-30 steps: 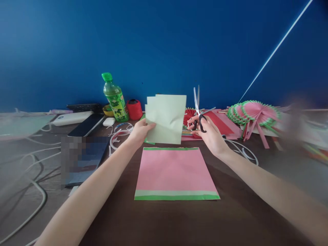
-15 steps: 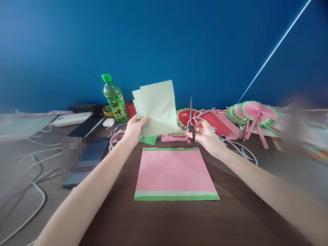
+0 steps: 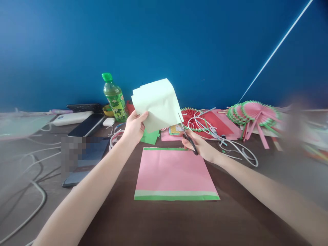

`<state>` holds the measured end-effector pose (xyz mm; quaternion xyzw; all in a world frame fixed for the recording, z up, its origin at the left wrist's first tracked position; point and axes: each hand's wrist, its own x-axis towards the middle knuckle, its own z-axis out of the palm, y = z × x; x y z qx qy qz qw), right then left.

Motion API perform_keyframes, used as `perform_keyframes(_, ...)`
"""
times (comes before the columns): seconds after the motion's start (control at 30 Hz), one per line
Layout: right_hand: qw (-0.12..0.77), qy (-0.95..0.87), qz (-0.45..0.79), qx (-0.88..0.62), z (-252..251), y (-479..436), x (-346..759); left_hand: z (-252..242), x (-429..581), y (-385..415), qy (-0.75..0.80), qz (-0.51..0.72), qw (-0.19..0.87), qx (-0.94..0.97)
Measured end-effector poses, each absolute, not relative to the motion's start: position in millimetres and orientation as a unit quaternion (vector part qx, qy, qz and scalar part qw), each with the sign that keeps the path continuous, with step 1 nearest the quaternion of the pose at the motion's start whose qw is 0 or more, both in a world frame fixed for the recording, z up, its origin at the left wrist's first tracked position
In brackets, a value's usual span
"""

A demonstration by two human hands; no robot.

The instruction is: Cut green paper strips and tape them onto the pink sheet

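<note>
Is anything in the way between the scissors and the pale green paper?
Nothing visible: the scissors in the right hand reach up to the lower right edge of the paper. The pink sheet lies below.

A head-worn camera faces forward and down, apparently near the bench (image 3: 169, 222), toward the blue wall (image 3: 169, 44), its edges blurred.

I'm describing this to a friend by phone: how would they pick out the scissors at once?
Below the blue wall, find the green-edged pink sheet on the dark table. At its far right corner, the right hand holds the scissors. Black handles and slim grey blades set them apart from the pale green paper in the left hand.
</note>
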<state>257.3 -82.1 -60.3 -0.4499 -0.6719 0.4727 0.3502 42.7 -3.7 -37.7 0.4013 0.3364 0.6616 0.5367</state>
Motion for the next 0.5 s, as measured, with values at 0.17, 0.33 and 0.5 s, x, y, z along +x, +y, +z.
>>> perform_keyframes(0.17,0.36,-0.68,0.455,-0.449,-60.2,-82.5,256.9,-38.6,47.1,-7.0,0.329,0.648,0.553,0.408)
perform_keyframes(0.33,0.366,-0.688,0.441,-0.446,-62.6,-81.9,257.9,-39.1,46.5,-6.9,0.326,0.649,0.55,0.412)
perform_keyframes(0.5,0.369,-0.683,0.438,-0.454,-61.0,-82.2,256.6,-38.2,46.2,-7.3,0.33,0.645,0.548,0.418)
